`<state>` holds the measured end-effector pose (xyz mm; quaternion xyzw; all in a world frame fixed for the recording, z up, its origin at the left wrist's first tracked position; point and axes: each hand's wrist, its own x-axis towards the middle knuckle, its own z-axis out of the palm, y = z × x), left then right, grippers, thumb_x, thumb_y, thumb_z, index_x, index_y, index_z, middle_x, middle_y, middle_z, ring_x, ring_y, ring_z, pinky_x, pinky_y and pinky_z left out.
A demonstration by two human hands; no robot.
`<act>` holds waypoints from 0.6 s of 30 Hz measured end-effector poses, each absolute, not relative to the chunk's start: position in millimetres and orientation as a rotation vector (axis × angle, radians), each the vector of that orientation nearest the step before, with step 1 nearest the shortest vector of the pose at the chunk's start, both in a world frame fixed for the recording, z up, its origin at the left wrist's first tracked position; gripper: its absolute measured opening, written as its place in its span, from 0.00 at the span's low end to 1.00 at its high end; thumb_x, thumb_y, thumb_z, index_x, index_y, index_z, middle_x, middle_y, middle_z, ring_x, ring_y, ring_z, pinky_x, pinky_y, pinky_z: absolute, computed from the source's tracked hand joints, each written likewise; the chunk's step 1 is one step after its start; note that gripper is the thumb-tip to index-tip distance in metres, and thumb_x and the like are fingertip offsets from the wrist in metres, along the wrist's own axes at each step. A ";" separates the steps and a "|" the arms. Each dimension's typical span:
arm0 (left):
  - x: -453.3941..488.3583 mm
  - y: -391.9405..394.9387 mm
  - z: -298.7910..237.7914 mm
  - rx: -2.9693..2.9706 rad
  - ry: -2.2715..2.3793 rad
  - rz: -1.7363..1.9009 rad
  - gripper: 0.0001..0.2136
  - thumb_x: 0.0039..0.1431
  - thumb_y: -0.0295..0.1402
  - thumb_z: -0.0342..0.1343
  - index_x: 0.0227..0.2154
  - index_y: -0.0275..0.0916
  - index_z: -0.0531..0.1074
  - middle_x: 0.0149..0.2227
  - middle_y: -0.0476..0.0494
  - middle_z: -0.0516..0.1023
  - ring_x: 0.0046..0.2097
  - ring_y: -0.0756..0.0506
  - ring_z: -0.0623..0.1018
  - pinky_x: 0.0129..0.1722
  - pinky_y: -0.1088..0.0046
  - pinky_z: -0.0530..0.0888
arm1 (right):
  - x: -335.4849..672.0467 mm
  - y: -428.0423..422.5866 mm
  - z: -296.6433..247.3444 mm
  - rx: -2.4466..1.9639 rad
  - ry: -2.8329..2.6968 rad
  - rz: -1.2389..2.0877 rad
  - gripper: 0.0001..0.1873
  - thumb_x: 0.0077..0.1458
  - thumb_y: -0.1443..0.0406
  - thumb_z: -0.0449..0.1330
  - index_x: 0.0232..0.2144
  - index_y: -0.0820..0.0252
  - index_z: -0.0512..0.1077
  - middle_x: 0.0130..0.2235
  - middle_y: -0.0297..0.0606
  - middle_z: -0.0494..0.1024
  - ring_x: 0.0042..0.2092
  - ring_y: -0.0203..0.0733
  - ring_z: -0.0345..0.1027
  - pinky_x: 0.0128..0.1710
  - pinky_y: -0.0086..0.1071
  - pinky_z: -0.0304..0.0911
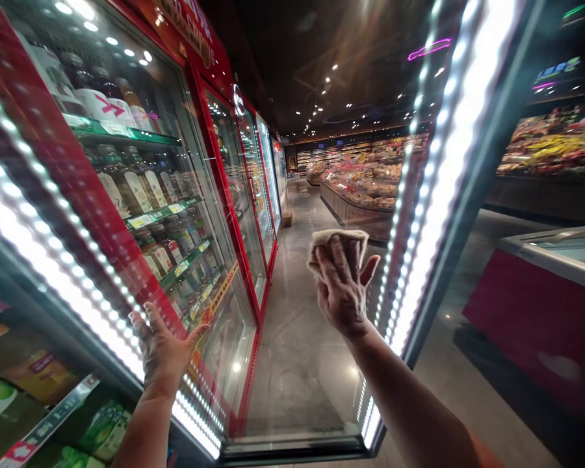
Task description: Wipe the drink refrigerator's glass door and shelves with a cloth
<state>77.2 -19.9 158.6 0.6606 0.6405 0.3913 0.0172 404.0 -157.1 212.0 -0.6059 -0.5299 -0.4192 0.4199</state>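
My right hand [342,286] presses a beige cloth [335,242] flat against the glass of an open fridge door [316,390], fingers lying over the cloth. The door swings out to the right, with a bright LED strip [439,182] along its edge. My left hand [163,348] is open, fingers spread, resting on the lit frame [78,286] of the fridge beside the neighbouring red-framed door [214,195]. That hand holds nothing.
Bottles and drinks fill the green-edged shelves [151,214] behind the glass at left. A row of red coolers runs down the aisle. A red chest freezer [541,305] stands at right. Produce displays [365,182] lie further back across the grey tiled floor [297,260].
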 end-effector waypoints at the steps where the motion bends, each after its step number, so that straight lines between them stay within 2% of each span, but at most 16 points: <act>1: 77.2 -19.0 158.3 2.040 1.987 1.214 0.63 0.48 0.58 0.66 0.74 0.37 0.31 0.75 0.21 0.34 0.76 0.25 0.42 0.71 0.39 0.54 | 407.0 -158.5 213.7 -1.533 -1.277 -1.055 0.35 0.67 0.67 0.55 0.73 0.47 0.54 0.73 0.44 0.59 0.74 0.58 0.47 0.72 0.68 0.34; 4: 76.9 -16.1 156.3 2.013 1.989 1.200 0.64 0.47 0.55 0.68 0.74 0.37 0.29 0.75 0.21 0.33 0.76 0.25 0.43 0.71 0.40 0.55 | 408.6 -159.4 212.6 -1.540 -1.302 -1.053 0.36 0.67 0.67 0.54 0.74 0.49 0.52 0.75 0.44 0.52 0.75 0.57 0.46 0.73 0.63 0.42; 7: 77.1 -14.8 153.9 2.014 1.976 1.219 0.64 0.47 0.53 0.68 0.74 0.39 0.29 0.75 0.22 0.34 0.75 0.25 0.46 0.70 0.39 0.56 | 414.5 -161.1 203.0 -1.516 -1.414 -1.068 0.39 0.67 0.69 0.54 0.75 0.51 0.47 0.75 0.45 0.52 0.75 0.54 0.45 0.73 0.58 0.46; 10: 78.7 -16.1 153.2 2.015 1.962 1.214 0.64 0.47 0.52 0.69 0.74 0.39 0.27 0.75 0.21 0.35 0.75 0.24 0.48 0.69 0.38 0.57 | 432.7 -165.2 201.7 -1.498 -1.289 -1.114 0.39 0.66 0.69 0.54 0.75 0.51 0.47 0.74 0.45 0.53 0.75 0.55 0.45 0.72 0.59 0.49; 13: 81.2 -19.9 154.5 2.004 1.955 1.208 0.64 0.48 0.52 0.68 0.74 0.40 0.27 0.75 0.19 0.37 0.74 0.23 0.49 0.68 0.35 0.56 | 448.9 -167.6 210.4 -1.494 -1.149 -1.135 0.36 0.68 0.67 0.52 0.75 0.50 0.49 0.74 0.47 0.52 0.74 0.56 0.48 0.71 0.59 0.51; 15: 83.2 -23.0 155.8 1.986 1.946 1.200 0.63 0.49 0.52 0.67 0.74 0.40 0.27 0.75 0.19 0.37 0.74 0.22 0.49 0.68 0.33 0.56 | 453.5 -168.1 212.0 -1.491 -1.171 -1.134 0.36 0.69 0.67 0.52 0.75 0.50 0.49 0.75 0.47 0.52 0.74 0.56 0.49 0.72 0.60 0.50; 18: 86.0 -26.6 157.3 1.960 1.931 1.202 0.64 0.49 0.53 0.67 0.73 0.40 0.25 0.75 0.19 0.35 0.75 0.23 0.47 0.68 0.34 0.57 | 459.4 -169.0 203.5 -1.482 -1.330 -1.144 0.37 0.68 0.68 0.53 0.75 0.50 0.48 0.74 0.47 0.53 0.75 0.56 0.45 0.72 0.60 0.48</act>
